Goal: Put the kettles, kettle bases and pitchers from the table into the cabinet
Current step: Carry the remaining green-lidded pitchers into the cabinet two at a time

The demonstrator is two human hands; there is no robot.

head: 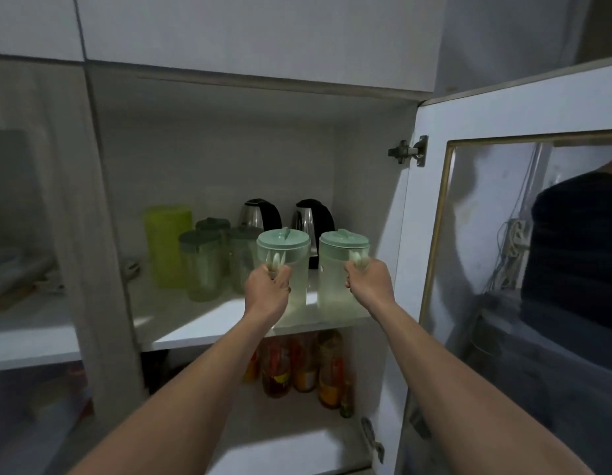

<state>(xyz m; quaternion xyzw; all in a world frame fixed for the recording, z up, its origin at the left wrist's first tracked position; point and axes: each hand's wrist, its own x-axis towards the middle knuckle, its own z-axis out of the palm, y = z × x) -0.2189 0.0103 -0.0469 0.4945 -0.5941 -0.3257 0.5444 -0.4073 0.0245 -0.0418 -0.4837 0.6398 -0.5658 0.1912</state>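
Green-lidded pitchers, one in each fist: left hand (267, 290) is gripping the left pitcher (283, 265) by its handle, right hand (369, 282) is gripping the right pitcher (342, 269), both at the near edge of the cabinet shelf (208, 323).

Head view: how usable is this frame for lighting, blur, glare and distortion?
Head view: dim, brightest on the shelf front; left margin smeared by blur; the door bows from wide-angle distortion; its glass reflects a person; left hand on left pitcher and right hand on right pitcher are legible.

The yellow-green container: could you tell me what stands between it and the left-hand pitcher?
In the head view, three clear green-lidded pitchers stand on the shelf between the yellow-green container and the left-hand pitcher.
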